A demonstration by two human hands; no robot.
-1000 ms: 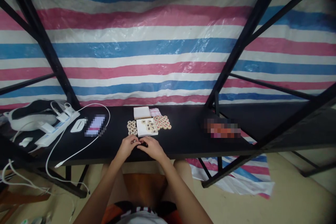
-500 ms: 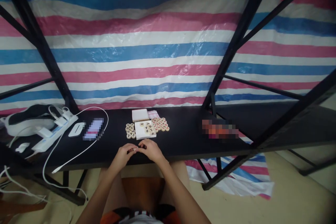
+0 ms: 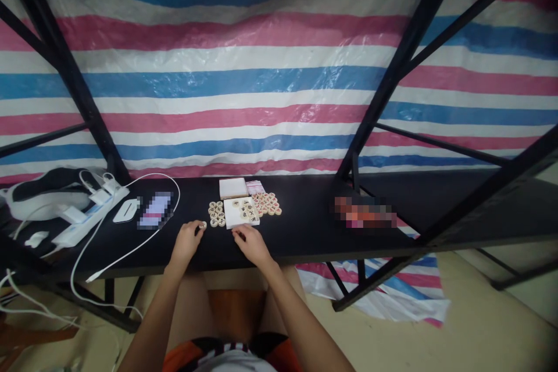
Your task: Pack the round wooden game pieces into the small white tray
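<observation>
Between the thumb and fingers of my left hand is a round xiangqi piece, held at the table surface. Just beyond it stand several pieces with black characters, grouped in short rows left of a white open box. Inside that box lie several black-marked pieces, loosely spread. My right hand is at the box's front edge with its fingers curled together; whatever may be between the fingertips is hidden. Red-marked pieces lie in a cluster right of the box.
A second white box part and a small printed card lie behind. To the left are a blurred phone, a white device, a power strip and a looping white cable. Black frame bars border the table.
My hands were together in front of the box. Now the left has moved leftward with a piece, beside the black-marked rows. The right stays near the box's front edge.
</observation>
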